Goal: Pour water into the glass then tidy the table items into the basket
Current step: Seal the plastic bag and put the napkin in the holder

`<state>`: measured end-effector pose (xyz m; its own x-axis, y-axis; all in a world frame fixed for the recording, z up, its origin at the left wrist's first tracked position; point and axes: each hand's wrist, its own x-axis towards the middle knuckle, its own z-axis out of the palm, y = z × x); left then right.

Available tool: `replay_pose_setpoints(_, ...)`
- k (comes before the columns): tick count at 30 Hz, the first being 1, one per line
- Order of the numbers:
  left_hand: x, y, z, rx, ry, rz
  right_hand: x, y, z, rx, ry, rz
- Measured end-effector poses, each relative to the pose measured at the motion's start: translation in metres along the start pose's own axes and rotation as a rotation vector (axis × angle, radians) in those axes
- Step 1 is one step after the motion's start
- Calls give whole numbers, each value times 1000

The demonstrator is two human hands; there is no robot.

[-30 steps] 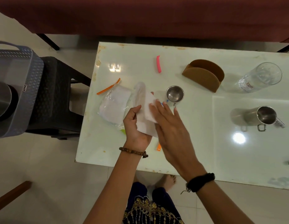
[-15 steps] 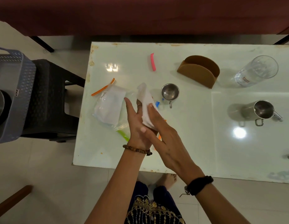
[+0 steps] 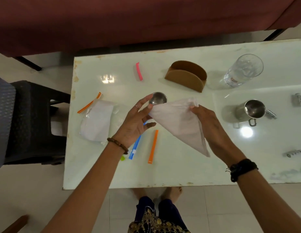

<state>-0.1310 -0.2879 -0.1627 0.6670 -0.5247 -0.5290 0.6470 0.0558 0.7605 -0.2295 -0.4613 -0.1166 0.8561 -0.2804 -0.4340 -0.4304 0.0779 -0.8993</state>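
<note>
I hold the white napkin (image 3: 180,121) stretched mid-frame, left hand (image 3: 138,120) pinching one corner, right hand (image 3: 208,121) another (both gripping); the basket (image 3: 1,121) sits far left, nearer my left.

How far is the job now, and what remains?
Done: the glass seems to hold water. In hand: both the left hand and right hand hold a napkin spread above the table. Left: clips, bag, holder and mug still lie out.
</note>
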Motion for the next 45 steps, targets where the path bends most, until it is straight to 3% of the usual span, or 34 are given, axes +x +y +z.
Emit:
replay_pose_setpoints(3, 14, 7, -2, 173, -57, 46, 9, 5, -16, -62, -11, 65)
replay_pose_setpoints(8, 52, 22, 23, 494, -7, 131, 35, 0, -50, -105, -172, 29)
replay_pose_setpoints(13, 95, 47, 48, 836, -67, 237, 72, -11, -74, -552, 69, -168)
replay_pose_setpoints(16, 120, 55, 57, 1093, 23, 369, 91, -18, -76, -657, 180, -372)
replay_pose_setpoints(19, 142, 60, 63, 1139, 209, 519, 112, -17, -73, -707, 232, -430)
replay_pose_setpoints(22, 162, 61, 64, 1066, 369, 514, 134, -11, -67, -754, 318, -466)
replay_pose_setpoints(29, 196, 44, 49, 1192, 436, 351, 158, 11, -62, -749, 335, -390)
replay_pose_setpoints(34, 202, 28, 49, 1042, 438, 250, 160, 23, -64, -641, 316, -331)
replay_pose_setpoints(37, 195, 19, 60, 852, 559, 277, 160, 26, -69, -563, 322, -307)
replay_pose_setpoints(41, 170, 7, 93, 430, 791, 293, 160, 26, -78, -498, 445, -348)
replay_pose_setpoints(43, 159, -4, 108, 142, 765, 207, 166, 24, -82, -441, 437, -349)
replay_pose_setpoints(45, 150, -15, 120, -103, 651, 60, 173, 23, -86, -354, 325, -258)
